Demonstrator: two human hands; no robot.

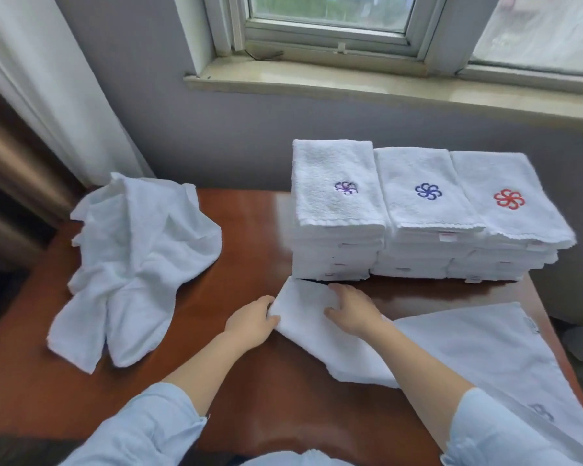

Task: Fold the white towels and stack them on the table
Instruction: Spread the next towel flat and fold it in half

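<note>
Left hand (253, 319) pinches the towel (303, 309) edge; right hand (354, 311) presses flat, fingers spread.

Single head-worn view — forward and down, close over the table (256, 237) — toward the window (327, 11)

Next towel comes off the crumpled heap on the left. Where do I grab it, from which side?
Probably pinch the crumpled heap at its near flap, lying flat on the table with free edges; come from the near side with the left hand once it releases the half-folded towel. The far part is bunched.
</note>
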